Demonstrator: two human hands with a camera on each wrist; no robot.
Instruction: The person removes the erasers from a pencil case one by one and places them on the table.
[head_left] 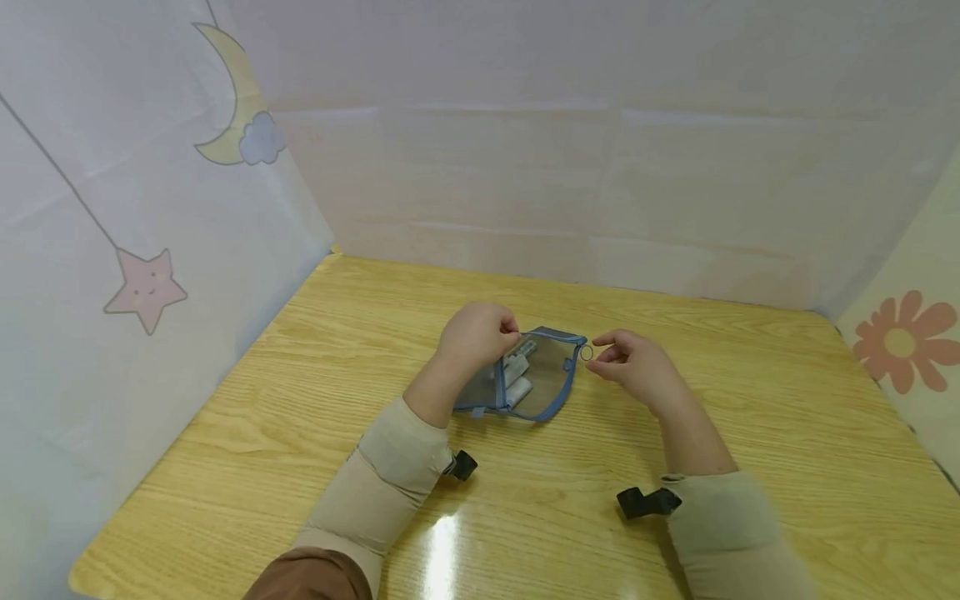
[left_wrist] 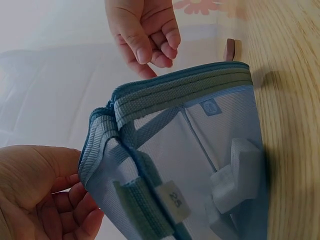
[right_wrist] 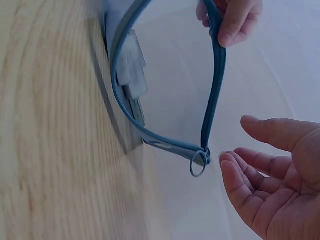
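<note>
A see-through mesh zipper pouch (head_left: 551,379) with blue trim lies on the table, its mouth spread apart. Inside are several pale blocky pieces (left_wrist: 235,175), their kind unclear. My left hand (head_left: 476,337) pinches the pouch's upper edge between thumb and fingers, as the right wrist view also shows. At the zipper's end hangs a round ring pull (right_wrist: 198,164). Close beside that ring is my right hand (head_left: 633,367), thumb and fingers apart and loosely bent, holding nothing. In the right wrist view a small gap separates the fingertips from the ring. A tag marked 25 (left_wrist: 173,201) sits by the zipper.
The wood-grain table (head_left: 300,467) is bounded by pale cloth walls (head_left: 525,183) at the back and sides, printed with a moon, a star and a flower. Black camera mounts (head_left: 648,502) stick out from both wrists.
</note>
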